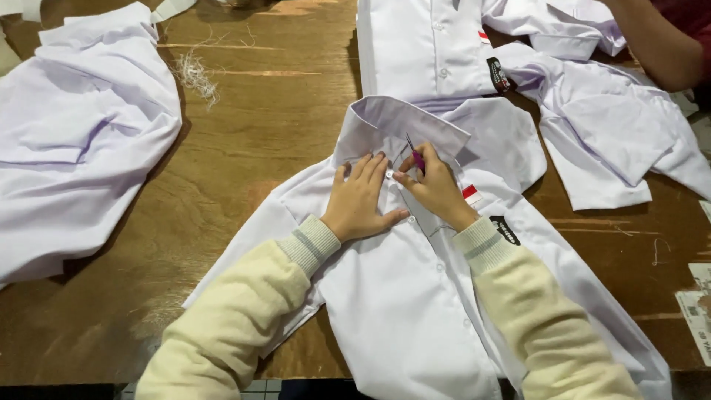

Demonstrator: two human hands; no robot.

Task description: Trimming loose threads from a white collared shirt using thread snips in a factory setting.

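Beneath both hands: white shirt (415, 296), flat on wooden tabletop (252, 148), collar away from wearer. Left hand (361, 200): fingers spread, pressing placket beside top button (389, 174). Right hand (433, 189): closed around small purple-handled snips (416, 157), tips toward collar.

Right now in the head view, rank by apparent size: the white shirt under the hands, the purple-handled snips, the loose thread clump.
1. White shirt, by far largest.
2. Thread clump.
3. Purple-handled snips, smallest, though the right hand hides part of them.
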